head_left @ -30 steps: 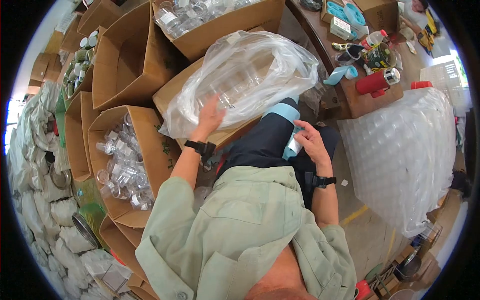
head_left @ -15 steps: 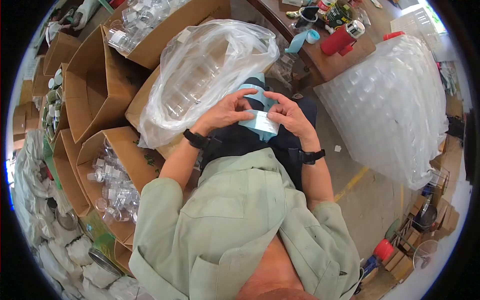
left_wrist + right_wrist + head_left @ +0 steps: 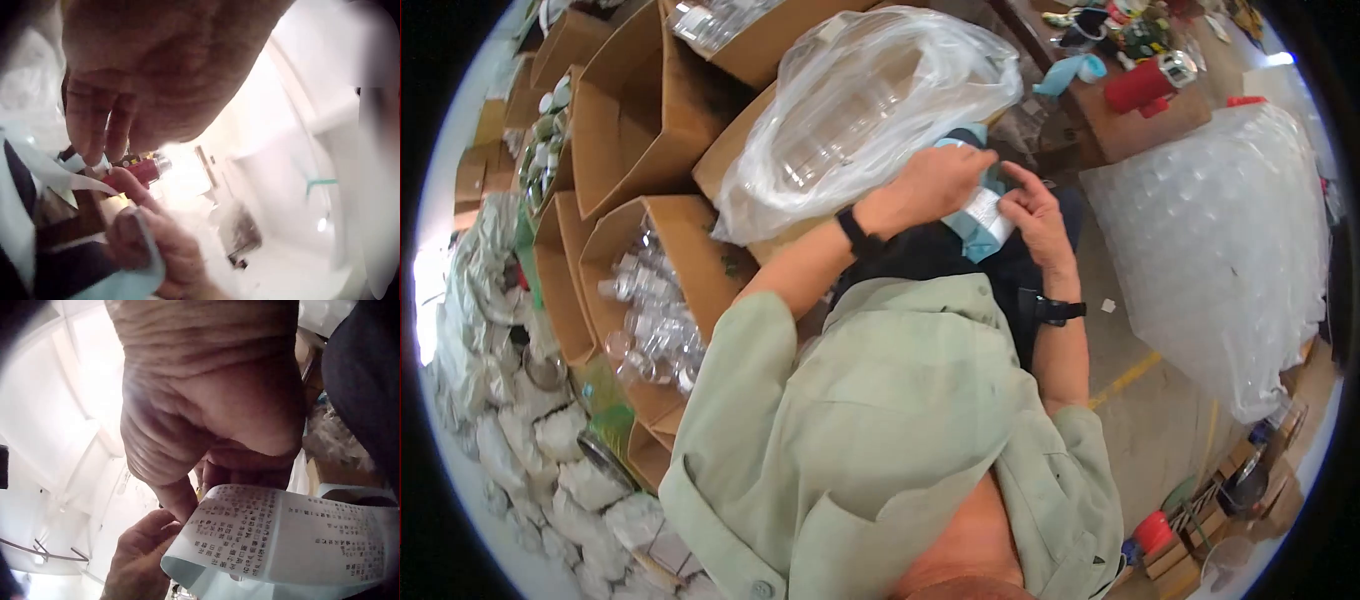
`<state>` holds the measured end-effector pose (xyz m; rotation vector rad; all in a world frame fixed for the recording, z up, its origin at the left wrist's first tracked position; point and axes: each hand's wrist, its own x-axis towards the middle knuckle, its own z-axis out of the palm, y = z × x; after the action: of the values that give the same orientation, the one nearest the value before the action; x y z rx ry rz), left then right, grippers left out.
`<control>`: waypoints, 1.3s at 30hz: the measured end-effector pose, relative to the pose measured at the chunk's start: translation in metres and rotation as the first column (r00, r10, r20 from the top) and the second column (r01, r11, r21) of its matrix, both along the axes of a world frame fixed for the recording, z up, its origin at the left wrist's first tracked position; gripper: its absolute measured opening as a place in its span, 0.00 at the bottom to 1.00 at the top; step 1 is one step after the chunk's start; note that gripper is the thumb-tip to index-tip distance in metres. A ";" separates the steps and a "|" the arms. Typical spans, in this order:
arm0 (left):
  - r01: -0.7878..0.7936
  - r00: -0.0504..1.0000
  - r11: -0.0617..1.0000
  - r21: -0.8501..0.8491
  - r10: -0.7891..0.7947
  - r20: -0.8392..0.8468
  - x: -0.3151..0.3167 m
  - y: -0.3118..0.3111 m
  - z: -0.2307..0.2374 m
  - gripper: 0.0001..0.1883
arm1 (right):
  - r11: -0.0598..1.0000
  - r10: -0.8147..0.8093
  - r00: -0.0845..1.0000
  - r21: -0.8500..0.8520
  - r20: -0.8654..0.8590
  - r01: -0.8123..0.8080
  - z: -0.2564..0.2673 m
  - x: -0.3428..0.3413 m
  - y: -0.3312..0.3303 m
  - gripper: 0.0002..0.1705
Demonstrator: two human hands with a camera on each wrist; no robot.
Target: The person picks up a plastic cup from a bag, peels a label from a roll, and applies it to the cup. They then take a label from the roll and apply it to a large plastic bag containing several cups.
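Note:
A light-blue strip of white printed labels (image 3: 990,212) runs over the person's lap; rows of small print show in the right wrist view. My right hand (image 3: 1038,218) pinches the strip at its right edge between thumb and fingers. Curled close above the strip's far part, my left hand (image 3: 930,188) has its fingertips at the strip, near the right fingertips. In the left wrist view, the left thumb is hidden behind the palm. Beyond the hands, an open clear plastic bag (image 3: 750,205) holds clear bottles (image 3: 810,150) in a cardboard box.
A cardboard box (image 3: 690,215) of clear bottles stands at left, with more open boxes (image 3: 625,110) behind. At the back right, a table (image 3: 1105,135) bears a red thermos (image 3: 1138,88) and a blue label roll (image 3: 1090,68). A large wrapped bundle (image 3: 1210,250) stands at right.
My left hand came from over the bag to the strip, then moved right across its far part. My right hand stayed on the strip. The head view shifted.

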<state>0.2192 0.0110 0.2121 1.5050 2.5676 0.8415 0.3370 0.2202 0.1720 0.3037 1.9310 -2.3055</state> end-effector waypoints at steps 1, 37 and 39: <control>-0.065 0.930 0.986 0.151 0.005 0.366 -0.011 0.010 -0.015 0.21 | 1.000 0.000 1.000 -0.013 -0.013 -0.001 0.000 -0.001 0.001 0.35; -0.130 0.397 0.979 0.158 -0.095 0.913 -0.013 -0.033 -0.020 0.23 | 0.988 0.126 0.992 -0.091 0.023 -0.124 0.012 0.002 -0.009 0.38; -0.131 0.407 0.975 0.182 -0.115 0.906 -0.011 -0.030 -0.021 0.24 | 0.986 0.167 0.985 -0.005 0.051 -0.166 0.019 -0.001 -0.014 0.38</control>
<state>0.2084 -0.0192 0.1908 0.6408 1.6280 1.4682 0.3358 0.2065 0.1908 0.1907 1.8552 -2.1715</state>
